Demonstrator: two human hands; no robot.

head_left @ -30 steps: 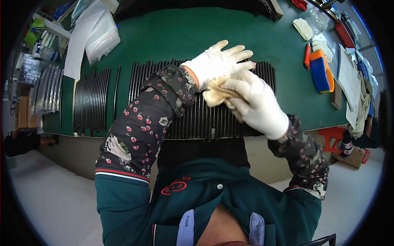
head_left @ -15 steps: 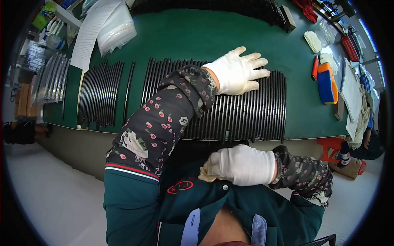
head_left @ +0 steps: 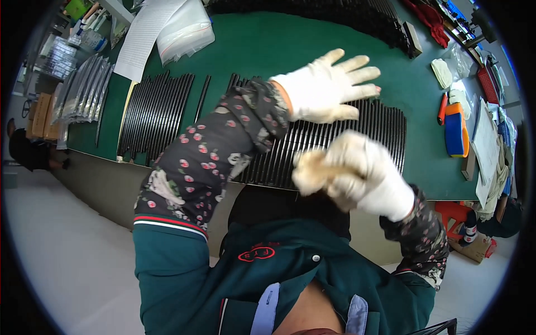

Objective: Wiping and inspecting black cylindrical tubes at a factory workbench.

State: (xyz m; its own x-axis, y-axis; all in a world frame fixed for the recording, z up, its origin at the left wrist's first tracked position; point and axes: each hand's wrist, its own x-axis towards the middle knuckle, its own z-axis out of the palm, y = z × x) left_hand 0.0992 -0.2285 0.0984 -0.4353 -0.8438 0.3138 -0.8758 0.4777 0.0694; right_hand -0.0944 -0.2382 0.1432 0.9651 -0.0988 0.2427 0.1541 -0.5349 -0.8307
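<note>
A row of thin black rods lies side by side on the green table. Over the row's far part, my left hand, in a white glove, is stretched out flat with its fingers spread; whether its palm touches the rods is hidden. My right hand, also gloved in white, is closed around a cream-coloured cloth, somewhat blurred, above the near part of the same rods. Left of them lie a single black rod and another row of black rods.
Bagged rods sit at the far left, near papers and clear plastic bags. A dark bundle spans the back. At the right are an orange-and-blue tool, a red-handled tool and pale gloves.
My right hand has risen from in front of my body to above the near rods, carrying the cloth. My left hand stays spread over the rods. The whole view has shifted slightly.
</note>
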